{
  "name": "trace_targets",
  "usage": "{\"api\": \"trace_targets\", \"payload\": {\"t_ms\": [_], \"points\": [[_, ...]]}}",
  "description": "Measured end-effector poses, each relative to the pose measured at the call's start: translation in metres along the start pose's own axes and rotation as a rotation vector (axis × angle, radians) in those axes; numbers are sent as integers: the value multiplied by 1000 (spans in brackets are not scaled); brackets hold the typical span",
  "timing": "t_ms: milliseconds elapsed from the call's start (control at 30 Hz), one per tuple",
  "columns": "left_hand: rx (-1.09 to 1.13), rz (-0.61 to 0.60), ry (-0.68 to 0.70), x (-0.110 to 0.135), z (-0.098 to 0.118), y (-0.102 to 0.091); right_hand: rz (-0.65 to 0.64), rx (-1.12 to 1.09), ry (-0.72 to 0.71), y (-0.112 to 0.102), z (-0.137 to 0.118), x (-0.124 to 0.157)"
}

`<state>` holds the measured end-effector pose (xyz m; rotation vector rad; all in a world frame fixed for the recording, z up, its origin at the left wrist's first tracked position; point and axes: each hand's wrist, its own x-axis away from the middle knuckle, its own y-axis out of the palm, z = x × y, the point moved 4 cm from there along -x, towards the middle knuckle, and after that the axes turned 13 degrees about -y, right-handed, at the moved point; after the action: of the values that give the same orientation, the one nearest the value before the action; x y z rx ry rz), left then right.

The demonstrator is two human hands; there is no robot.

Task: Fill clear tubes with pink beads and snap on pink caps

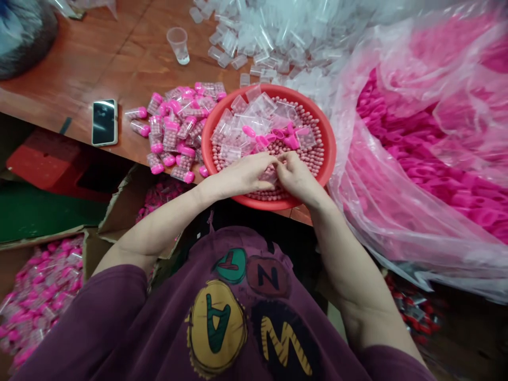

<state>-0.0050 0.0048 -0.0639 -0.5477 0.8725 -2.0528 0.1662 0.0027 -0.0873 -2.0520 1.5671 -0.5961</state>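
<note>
Both my hands meet over the near side of a red basin (330, 143) filled with small pink beads (311, 117). My left hand (254, 172) curls its fingers and thumb around what looks like a clear plastic container (271, 177), mostly hidden by the hand. Pressed close to it, my right hand (294, 173) is closed in a pinch; whatever lies in its fingertips is hidden. Just beyond the hands, clear empty containers (262, 106) and several bright pink caps (291, 138) rest on the beads.
Bead-filled containers with pink caps (170, 132) are piled left of the basin. A phone (105, 123) and a plastic cup (179, 46) stand farther left. Loose clear containers (278, 37) cover the back. A plastic bag of pink caps (416, 153) bulges at right. Cardboard boxes (93, 254) sit below left.
</note>
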Motion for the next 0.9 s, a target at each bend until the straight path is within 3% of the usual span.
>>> {"api": "trace_targets", "payload": {"t_ms": [100, 200, 367, 567, 900], "points": [[-105, -105, -78, -9, 1, 7, -68, 364, -60, 2, -12, 3], [-230, -182, -90, -16, 7, 8, -51, 512, -145, -11, -11, 5], [-381, -252, -85, -25, 22, 8, 226, 541, -239, -38, 6, -12], [-461, -252, -108, -42, 36, 26, 226, 602, -147, -35, 17, -39], [-494, -326, -60, -44, 49, 46, 331, 447, -103, -43, 16, -35]]}}
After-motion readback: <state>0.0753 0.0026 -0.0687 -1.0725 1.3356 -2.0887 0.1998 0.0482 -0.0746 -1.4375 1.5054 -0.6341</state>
